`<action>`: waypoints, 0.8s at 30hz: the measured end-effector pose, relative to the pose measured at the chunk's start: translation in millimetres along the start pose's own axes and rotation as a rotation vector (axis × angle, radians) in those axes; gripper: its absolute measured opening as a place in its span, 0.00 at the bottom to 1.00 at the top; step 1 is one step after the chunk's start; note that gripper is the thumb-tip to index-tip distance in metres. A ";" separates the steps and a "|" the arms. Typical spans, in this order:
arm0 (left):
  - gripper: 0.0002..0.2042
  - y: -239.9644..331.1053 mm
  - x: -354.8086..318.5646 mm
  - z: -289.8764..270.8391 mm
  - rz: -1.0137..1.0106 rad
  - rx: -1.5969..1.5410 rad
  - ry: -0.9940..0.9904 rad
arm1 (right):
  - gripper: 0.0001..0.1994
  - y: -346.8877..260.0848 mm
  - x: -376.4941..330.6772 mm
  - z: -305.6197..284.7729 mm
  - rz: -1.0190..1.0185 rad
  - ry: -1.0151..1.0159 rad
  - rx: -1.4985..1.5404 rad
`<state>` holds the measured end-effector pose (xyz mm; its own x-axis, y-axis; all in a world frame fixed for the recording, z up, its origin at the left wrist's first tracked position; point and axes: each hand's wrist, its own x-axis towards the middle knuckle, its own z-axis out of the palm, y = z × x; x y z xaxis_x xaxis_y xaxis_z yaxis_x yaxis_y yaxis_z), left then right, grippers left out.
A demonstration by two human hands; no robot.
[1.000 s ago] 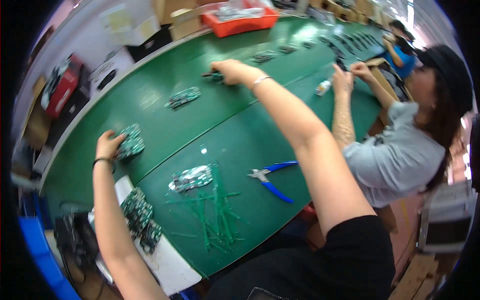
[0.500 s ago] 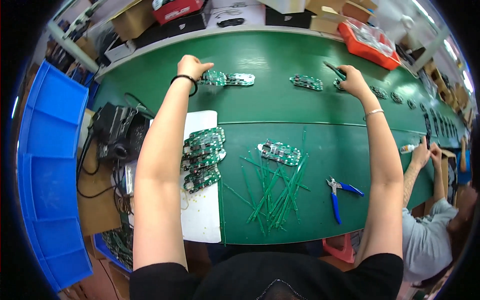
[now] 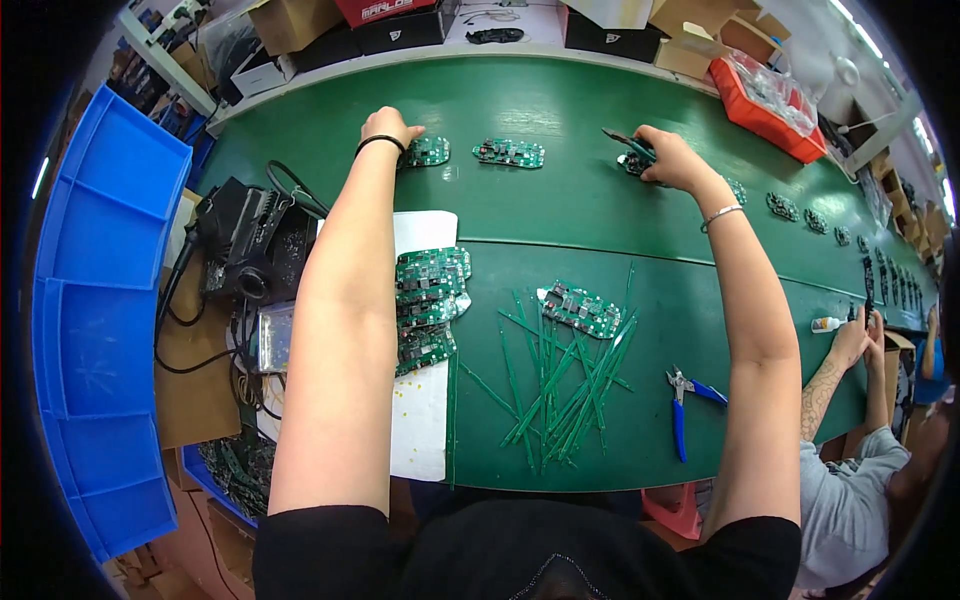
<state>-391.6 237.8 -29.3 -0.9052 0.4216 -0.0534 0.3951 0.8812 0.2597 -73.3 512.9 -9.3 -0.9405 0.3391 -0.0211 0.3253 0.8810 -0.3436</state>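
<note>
At the far left of the green table, my left hand (image 3: 388, 127) has its fingers closed at the left end of a green circuit board (image 3: 430, 152). Another circuit board (image 3: 508, 153) lies to the right of it, with a gap between. My right hand (image 3: 675, 160), fingers closed, holds pliers (image 3: 622, 137) with dark jaws and greenish handles, pointing left. Just below the pliers, a further board (image 3: 633, 164) is partly hidden by my right fingers; whether they touch it I cannot tell. More boards (image 3: 782, 206) run off to the right in a row.
Nearer lie a single board (image 3: 580, 309), a pile of thin green strips (image 3: 570, 400) and blue-handled cutters (image 3: 680, 405). Overlapping boards (image 3: 433, 285) rest on white paper (image 3: 420, 420). Blue bins (image 3: 100, 330) stand left; a co-worker's hands (image 3: 855, 340) work at right.
My right hand has moved left with the pliers, from one board to the neighbouring one. The board at my left hand has shifted left, opening a gap. The whole view has shifted slightly.
</note>
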 end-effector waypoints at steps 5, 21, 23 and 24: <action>0.26 15.7 -1.3 -2.7 -0.002 0.011 -0.071 | 0.28 -27.2 8.2 4.8 -0.112 0.063 0.040; 0.23 77.8 -89.2 -18.9 0.267 0.070 -0.009 | 0.29 -97.7 53.5 44.0 -0.128 0.129 0.172; 0.20 98.6 -120.9 -17.7 0.580 -0.153 -0.129 | 0.26 -87.8 35.1 28.2 -0.092 0.252 0.226; 0.20 106.0 -141.8 -13.8 0.758 -0.268 -0.260 | 0.25 -83.5 24.2 21.2 -0.052 0.317 0.281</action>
<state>-223.5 268.5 19.1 -0.3318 0.9432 0.0159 0.8008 0.2727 0.5333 -125.3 440.5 -1.0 -0.8639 0.4202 0.2778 0.1980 0.7904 -0.5797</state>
